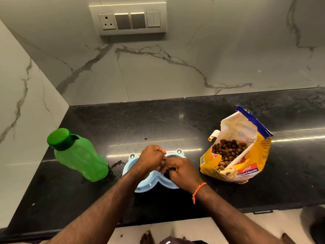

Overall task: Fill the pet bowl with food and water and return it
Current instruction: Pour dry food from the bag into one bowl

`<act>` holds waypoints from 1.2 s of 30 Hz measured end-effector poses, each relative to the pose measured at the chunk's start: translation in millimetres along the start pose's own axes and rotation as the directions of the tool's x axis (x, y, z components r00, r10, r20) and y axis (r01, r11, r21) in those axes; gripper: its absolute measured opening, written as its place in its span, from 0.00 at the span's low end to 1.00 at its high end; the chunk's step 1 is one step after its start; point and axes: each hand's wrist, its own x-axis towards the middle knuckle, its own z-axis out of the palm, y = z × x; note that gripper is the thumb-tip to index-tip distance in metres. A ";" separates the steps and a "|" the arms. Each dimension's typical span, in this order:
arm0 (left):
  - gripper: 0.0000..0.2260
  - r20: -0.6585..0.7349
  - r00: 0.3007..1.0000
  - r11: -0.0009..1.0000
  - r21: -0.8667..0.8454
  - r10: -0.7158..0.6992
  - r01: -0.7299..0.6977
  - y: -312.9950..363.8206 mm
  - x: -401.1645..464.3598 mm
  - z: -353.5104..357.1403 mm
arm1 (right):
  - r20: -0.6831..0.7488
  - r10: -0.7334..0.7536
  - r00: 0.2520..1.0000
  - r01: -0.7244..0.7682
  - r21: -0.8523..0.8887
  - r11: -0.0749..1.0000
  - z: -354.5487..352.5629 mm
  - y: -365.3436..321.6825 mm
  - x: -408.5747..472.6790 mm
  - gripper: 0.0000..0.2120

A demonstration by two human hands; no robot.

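Closest to me, below the hands, the front edge of the dark surface (228, 196) runs across the view, with pale floor (184, 229) and bare toes beyond it. Both forearms reach over that edge from below.

My left hand (151, 160) and right hand (181, 170) meet over the pet bowl (149, 184), fingers curled and bunched against each other. I see dark bits by the right fingers, but I cannot tell whether either hand actually pinches anything. An orange thread (198, 189) circles the right wrist.

The bowl is light blue, a two-cup shape with small silver studs at its far corners. It sits on the surface directly under the hands, near the front edge. The right cup shows dark kibble under the right hand; the left cup's contents are hidden by the left hand.

Left of the left hand, a green bottle (79, 155) stands with its cap on, tilted in this wide view. A small wet patch (117, 163) lies between it and the bowl.

Right of the right hand, a yellow food bag (246, 161) stands torn open, brown kibble (228, 150) filling its mouth.

Beyond the hands the dark surface stretches bare to the marbled wall (158, 71), with free room to the right past the bag. A switch panel (128, 19) sits high on that wall.
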 end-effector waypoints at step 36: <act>0.06 0.334 0.893 0.846 0.338 0.302 -0.413 86.3 6.4 114.4 | -0.119 0.718 0.686 -0.651 -0.543 0.531 -142.9 44.5 -3.0 0.36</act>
